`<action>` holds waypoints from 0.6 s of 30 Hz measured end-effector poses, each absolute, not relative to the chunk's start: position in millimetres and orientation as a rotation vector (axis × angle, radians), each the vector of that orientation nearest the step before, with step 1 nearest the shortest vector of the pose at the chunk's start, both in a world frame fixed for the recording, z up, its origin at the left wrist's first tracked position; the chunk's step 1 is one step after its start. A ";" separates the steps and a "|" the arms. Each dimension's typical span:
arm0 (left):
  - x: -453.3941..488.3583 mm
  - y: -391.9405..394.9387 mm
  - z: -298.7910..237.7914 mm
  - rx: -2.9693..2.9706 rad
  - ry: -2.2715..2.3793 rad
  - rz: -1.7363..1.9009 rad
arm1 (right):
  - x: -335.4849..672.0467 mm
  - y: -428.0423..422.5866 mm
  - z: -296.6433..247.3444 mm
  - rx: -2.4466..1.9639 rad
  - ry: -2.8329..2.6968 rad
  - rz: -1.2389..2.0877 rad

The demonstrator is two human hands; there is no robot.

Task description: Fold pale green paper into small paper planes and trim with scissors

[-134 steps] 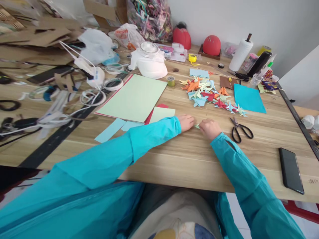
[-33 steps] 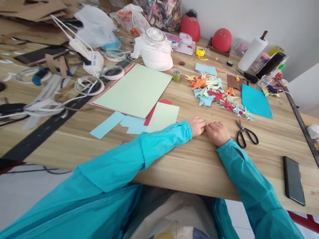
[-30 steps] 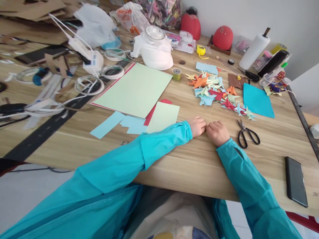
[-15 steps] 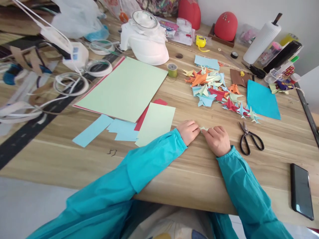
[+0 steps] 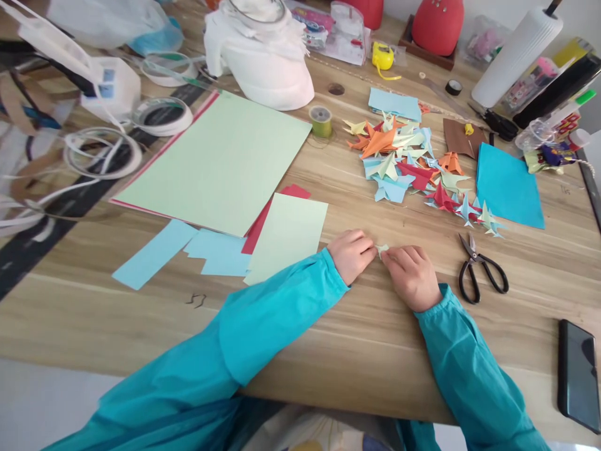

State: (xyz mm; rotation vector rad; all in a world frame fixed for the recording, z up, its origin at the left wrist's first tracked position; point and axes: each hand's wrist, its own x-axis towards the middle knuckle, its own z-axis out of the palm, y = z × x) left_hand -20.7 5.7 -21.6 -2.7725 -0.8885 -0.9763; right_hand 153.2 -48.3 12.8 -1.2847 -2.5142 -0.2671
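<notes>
The left hand [image 5: 351, 255] and the right hand [image 5: 413, 275] pinch between them a small pale paper [image 5: 382, 248], at nine o'clock from the scissors [image 5: 476, 257]. It should be very light, thin and easily torn, so a gentle hold at its edges seems best.

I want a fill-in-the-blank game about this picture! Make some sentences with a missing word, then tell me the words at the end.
1. The left hand and the right hand hold a small pale green piece of ____.
2. The tape measure has a case coloured ____.
3. Of the phone and the scissors, the one closer to the right hand is the ____.

Missing words: paper; yellow; scissors.
</notes>
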 end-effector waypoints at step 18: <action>-34.4 17.3 -21.9 -2.819 -0.989 -0.992 | 153.5 -50.6 8.1 -1.363 -2.440 -0.086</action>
